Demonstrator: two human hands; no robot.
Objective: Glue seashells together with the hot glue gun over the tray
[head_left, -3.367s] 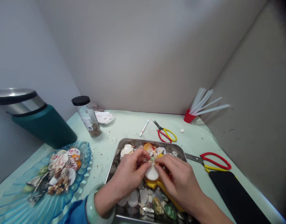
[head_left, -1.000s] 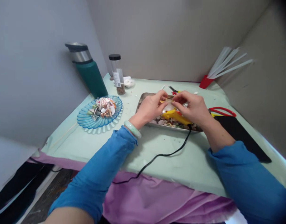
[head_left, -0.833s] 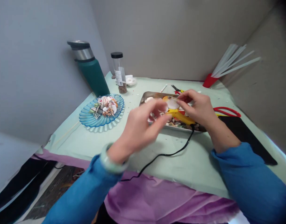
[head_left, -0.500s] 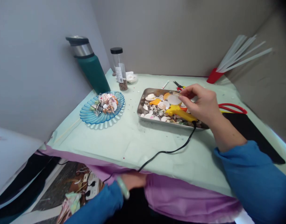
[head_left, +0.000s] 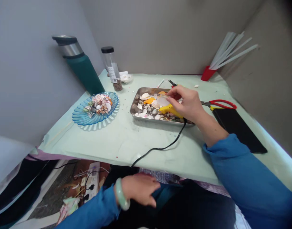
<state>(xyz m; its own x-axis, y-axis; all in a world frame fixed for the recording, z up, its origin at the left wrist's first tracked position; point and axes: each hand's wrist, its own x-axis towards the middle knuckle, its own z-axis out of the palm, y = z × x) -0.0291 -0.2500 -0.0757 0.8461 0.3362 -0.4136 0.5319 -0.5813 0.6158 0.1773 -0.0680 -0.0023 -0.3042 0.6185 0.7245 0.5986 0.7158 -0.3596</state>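
Over a metal tray (head_left: pixel 134 116) of shells, my right hand (head_left: pixel 184 100) is closed in a pinch. Between its fingertips there seems to be a small pale, thin piece that I cannot make out. A large white scallop shell (head_left: pixel 163 101) lies just under those fingertips. The yellow glue gun (head_left: pixel 168 109) rests across the tray, partly hidden by my right hand, and its black cord (head_left: pixel 157 148) runs over the front table edge. Below that edge, above my lap, my left hand (head_left: pixel 140 188) is open and holds nothing, its thumb apart from the fingers.
At left stand a blue glass plate (head_left: pixel 80 116) of small shells, a green bottle (head_left: pixel 85 71) and a clear jar (head_left: pixel 112 71). Red-handled scissors (head_left: pixel 223 103), a black flat object (head_left: pixel 239 130) and a red cup (head_left: pixel 207 73) of glue sticks are at right. A power strip (head_left: pixel 92 179) lies below.
My left hand has come out from under the purple cloth at the table edge and now shows fully, opened. The view has shifted. My right hand stays pinched over the tray.
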